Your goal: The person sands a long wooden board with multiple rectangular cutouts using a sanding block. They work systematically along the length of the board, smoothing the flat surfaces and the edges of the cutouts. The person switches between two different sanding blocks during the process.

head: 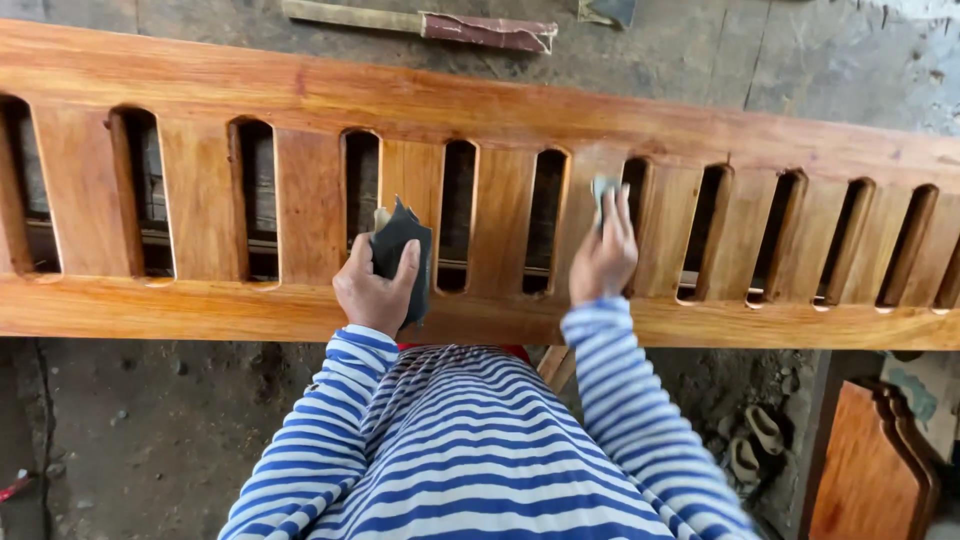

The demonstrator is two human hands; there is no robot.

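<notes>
Floor: bare grey concrete, dusty, under the work.
Workpiece: slatted wooden panel (480,120); long axis left to right, slats crosswise.
Left hand (375,290): my fingers clamp folded dark sandpaper (405,255) near the panel's lower rail, sheet standing upright.
Right hand (603,258): closed on a small grey abrasive piece (603,188), pressed to a slat, just beside a slot.
Nearer: both hands equally at mid-panel.
</notes>
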